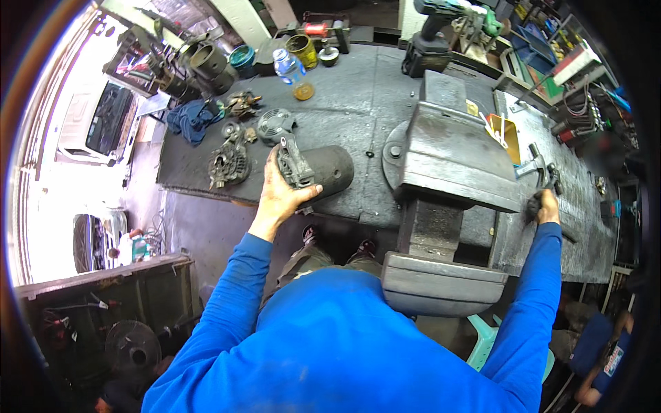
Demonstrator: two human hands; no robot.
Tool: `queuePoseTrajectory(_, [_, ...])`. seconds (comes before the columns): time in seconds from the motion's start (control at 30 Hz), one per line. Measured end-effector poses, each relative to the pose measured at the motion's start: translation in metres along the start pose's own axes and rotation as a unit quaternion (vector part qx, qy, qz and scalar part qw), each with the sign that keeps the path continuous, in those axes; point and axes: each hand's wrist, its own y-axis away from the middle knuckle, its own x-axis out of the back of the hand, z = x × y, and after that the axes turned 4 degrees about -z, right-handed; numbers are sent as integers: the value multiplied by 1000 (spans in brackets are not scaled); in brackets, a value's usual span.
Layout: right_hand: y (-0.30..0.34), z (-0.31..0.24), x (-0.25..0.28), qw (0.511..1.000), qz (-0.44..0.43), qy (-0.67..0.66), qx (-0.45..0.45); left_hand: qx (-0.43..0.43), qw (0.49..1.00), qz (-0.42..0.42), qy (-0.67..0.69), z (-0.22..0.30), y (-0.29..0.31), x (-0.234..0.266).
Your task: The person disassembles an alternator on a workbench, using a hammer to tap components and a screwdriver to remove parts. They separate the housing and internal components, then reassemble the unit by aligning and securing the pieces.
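At the black-topped workbench (354, 86), by the dark steel cylinder (336, 169), the right hand (548, 207) curls, round what I cannot tell, and the half-open left hand (277, 197) grips a grey cast-metal bracket (295, 168), which could drop should that hold slacken.

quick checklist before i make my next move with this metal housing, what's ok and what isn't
1. Left hand on the metal housing: ok, thumb and fingers are around it.
2. Housing firmly supported: cannot tell; it overlaps the dark cylinder in view, but the contact is hidden.
3. Right hand grip: cannot tell; it is at something dark near the hammer, too unclear to name.
4. Vise open: ok, its jaws stand well apart.
5. Gloves on: not ok, both hands are bare.
6. Bottle out of the way: ok, it stands beyond the housing.
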Motion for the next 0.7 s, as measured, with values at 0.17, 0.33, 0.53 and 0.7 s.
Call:
queuePoseTrajectory(0.17, [90,-52,-19,988,-6,-130,83,12,998,-12,67,-14,7,7])
queuePoseTrajectory(0.33, [261,-79,-19,909,-212,-251,257,-32,993,-12,110,-24,-4,11])
queuePoseTrajectory(0.53, [477,-149,-63,883,-174,-62,431,-22,976,-81,201,-21,-49,27])
queuePoseTrajectory(0.7, [599,-96,-214,909,-101,-117,387,-128,965,-129,188,-12,-101,39])
